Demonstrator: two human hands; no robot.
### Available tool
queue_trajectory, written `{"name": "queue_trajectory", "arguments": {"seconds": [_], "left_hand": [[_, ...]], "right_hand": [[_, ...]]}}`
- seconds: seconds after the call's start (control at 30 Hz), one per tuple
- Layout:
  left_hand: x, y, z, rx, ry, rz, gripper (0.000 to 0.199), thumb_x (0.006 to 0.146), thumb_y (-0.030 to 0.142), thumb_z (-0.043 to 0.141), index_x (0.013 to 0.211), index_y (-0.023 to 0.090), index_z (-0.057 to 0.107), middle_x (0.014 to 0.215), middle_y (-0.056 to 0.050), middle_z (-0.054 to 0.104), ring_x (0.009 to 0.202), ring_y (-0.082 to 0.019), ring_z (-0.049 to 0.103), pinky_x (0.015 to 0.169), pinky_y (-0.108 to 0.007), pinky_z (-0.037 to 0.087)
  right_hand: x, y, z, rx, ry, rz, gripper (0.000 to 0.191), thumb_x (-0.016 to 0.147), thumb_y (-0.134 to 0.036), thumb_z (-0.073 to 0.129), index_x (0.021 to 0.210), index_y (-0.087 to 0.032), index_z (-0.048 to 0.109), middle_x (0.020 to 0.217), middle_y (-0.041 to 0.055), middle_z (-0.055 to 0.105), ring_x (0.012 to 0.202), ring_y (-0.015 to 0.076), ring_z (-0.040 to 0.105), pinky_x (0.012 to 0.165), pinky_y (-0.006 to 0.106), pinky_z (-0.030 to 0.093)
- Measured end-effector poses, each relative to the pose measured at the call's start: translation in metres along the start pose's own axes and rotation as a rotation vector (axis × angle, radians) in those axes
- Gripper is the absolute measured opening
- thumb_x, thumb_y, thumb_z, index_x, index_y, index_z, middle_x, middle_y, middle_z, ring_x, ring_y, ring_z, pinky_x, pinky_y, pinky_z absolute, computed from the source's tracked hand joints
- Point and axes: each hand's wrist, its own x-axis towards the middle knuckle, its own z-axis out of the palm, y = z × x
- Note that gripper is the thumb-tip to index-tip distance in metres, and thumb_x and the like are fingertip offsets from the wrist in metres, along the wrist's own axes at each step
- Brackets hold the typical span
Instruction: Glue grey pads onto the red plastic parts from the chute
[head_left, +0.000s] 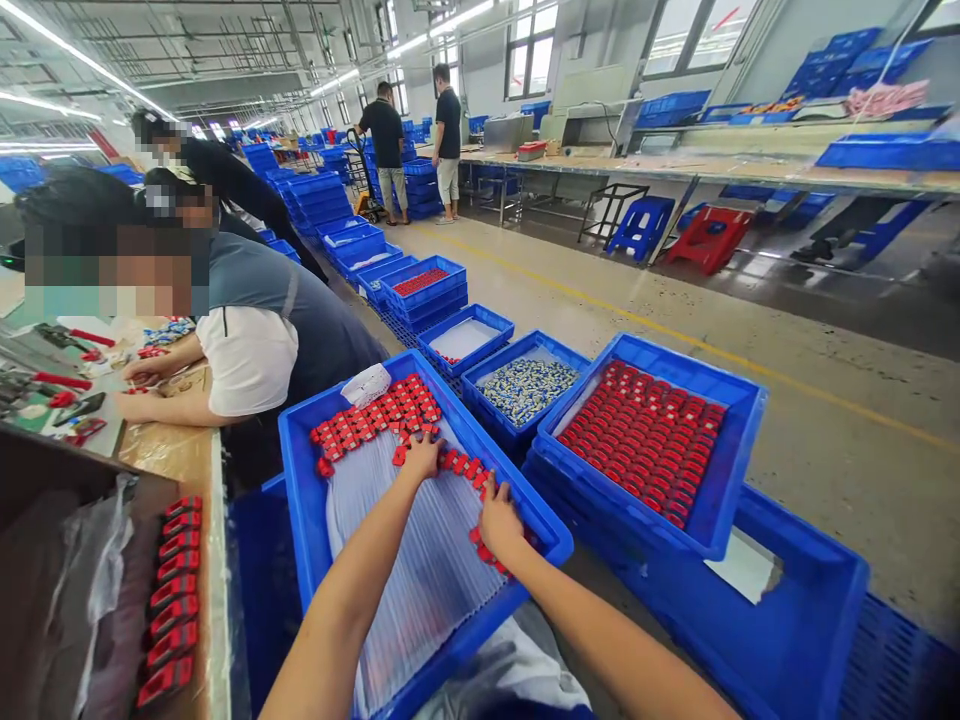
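In front of me is a blue tray (300, 500) lined with a white ribbed sheet (405, 560). Small red parts (375, 415) stand in rows at its far end, and more run down its right side. My left hand (422, 456) is closed over red parts near the middle of the far half, its fingertips hidden among them. Lower on the right side, my right hand (501, 515) touches the line of red parts with its fingers bent; whether it grips one is unclear. A crumpled white piece (366, 385) lies at the tray's far left corner.
To the right stand a blue tray of red parts in rows (641, 440) and one of small blue-and-silver pieces (529, 388). A person (292, 300) works at the left bench. Red parts (174, 600) line the near left bench. Stacked trays (424, 285) stand ahead.
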Motion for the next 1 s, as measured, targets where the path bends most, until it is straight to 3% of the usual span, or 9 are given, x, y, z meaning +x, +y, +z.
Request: {"name": "queue_trajectory", "arguments": {"seconds": [0.13, 0.27, 0.43, 0.63, 0.73, 0.9, 1.0], "left_hand": [[0.006, -0.005, -0.006, 0.007, -0.050, 0.006, 0.068, 0.095, 0.037, 0.070, 0.155, 0.027, 0.040, 0.162, -0.014, 0.038, 0.136, -0.037, 0.052, 0.105, -0.060, 0.053], [0.004, 0.002, -0.006, 0.006, -0.068, 0.021, 0.064, 0.095, 0.038, 0.070, 0.153, 0.026, 0.044, 0.161, -0.014, 0.041, 0.135, -0.037, 0.054, 0.104, -0.059, 0.054], [-0.006, 0.000, -0.005, -0.004, -0.017, 0.036, 0.052, 0.098, 0.040, 0.066, 0.145, 0.023, 0.052, 0.155, -0.014, 0.048, 0.130, -0.033, 0.057, 0.104, -0.057, 0.054], [-0.029, -0.009, -0.003, -0.040, -0.009, 0.020, 0.048, 0.096, 0.039, 0.068, 0.140, 0.021, 0.057, 0.146, -0.013, 0.055, 0.125, -0.031, 0.060, 0.101, -0.054, 0.055], [-0.042, -0.011, 0.003, -0.052, -0.010, -0.035, 0.047, 0.097, 0.040, 0.068, 0.138, 0.020, 0.058, 0.144, -0.013, 0.057, 0.124, -0.031, 0.061, 0.101, -0.054, 0.055], [-0.045, -0.005, 0.008, -0.069, 0.021, -0.151, 0.058, 0.099, 0.042, 0.064, 0.150, 0.022, 0.045, 0.151, -0.015, 0.050, 0.128, -0.033, 0.059, 0.104, -0.056, 0.053], [-0.038, 0.001, 0.006, -0.074, -0.008, -0.169, 0.066, 0.098, 0.043, 0.064, 0.156, 0.024, 0.038, 0.157, -0.015, 0.046, 0.132, -0.035, 0.056, 0.107, -0.059, 0.050]], "right_hand": [[-0.002, -0.001, 0.001, -0.003, 0.007, 0.034, 0.064, 0.097, -0.012, 0.049, 0.159, -0.001, 0.035, 0.157, 0.0356, 0.038, 0.116, 0.0322, 0.071, 0.093, 0.038, 0.058], [0.004, -0.006, 0.001, 0.024, 0.023, 0.015, 0.070, 0.095, -0.012, 0.051, 0.162, -0.006, 0.030, 0.164, 0.0335, 0.028, 0.115, 0.0339, 0.070, 0.095, 0.042, 0.057], [0.015, -0.013, 0.004, 0.111, 0.049, 0.004, 0.077, 0.092, -0.017, 0.060, 0.163, -0.010, 0.030, 0.162, 0.0279, 0.035, 0.131, 0.0393, 0.058, 0.107, 0.047, 0.049], [0.025, -0.020, 0.013, 0.227, 0.082, 0.023, 0.072, 0.090, -0.020, 0.061, 0.157, -0.016, 0.036, 0.144, 0.0175, 0.051, 0.129, 0.0268, 0.059, 0.111, 0.034, 0.046], [0.031, -0.026, 0.019, 0.253, 0.085, 0.014, 0.070, 0.086, -0.018, 0.064, 0.152, -0.017, 0.040, 0.142, 0.0155, 0.051, 0.128, 0.0256, 0.058, 0.111, 0.032, 0.045], [0.048, -0.039, 0.019, 0.257, 0.106, -0.018, 0.083, 0.085, -0.020, 0.068, 0.158, -0.013, 0.031, 0.156, 0.0219, 0.039, 0.143, 0.0345, 0.043, 0.117, 0.042, 0.038], [0.061, -0.043, 0.012, 0.245, 0.100, -0.106, 0.087, 0.085, -0.018, 0.068, 0.161, -0.012, 0.026, 0.159, 0.0206, 0.036, 0.147, 0.0315, 0.038, 0.118, 0.038, 0.035]]}}
